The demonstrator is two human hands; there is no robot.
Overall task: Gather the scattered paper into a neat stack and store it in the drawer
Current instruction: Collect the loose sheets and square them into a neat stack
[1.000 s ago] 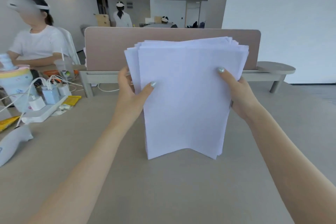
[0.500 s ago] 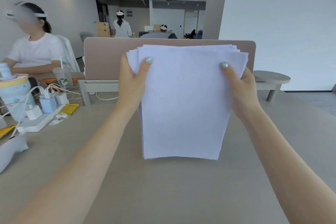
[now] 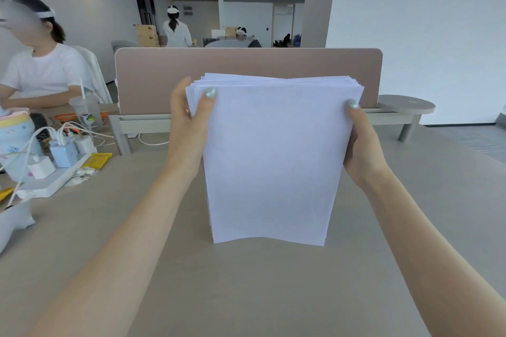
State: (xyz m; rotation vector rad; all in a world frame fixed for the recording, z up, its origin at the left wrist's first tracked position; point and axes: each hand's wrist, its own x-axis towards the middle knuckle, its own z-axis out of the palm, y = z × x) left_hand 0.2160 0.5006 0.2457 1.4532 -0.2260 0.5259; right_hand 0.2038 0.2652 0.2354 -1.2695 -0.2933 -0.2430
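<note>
The stack of white paper (image 3: 273,161) stands upright on its lower edge on the beige desk (image 3: 246,295), between the two hands. The left hand (image 3: 189,128) grips its left edge near the top with the thumb in front, and the right hand (image 3: 361,145) grips the right edge the same way.

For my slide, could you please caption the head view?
Both hands, left hand and right hand, hold a paper stack upright on the desk.
</note>
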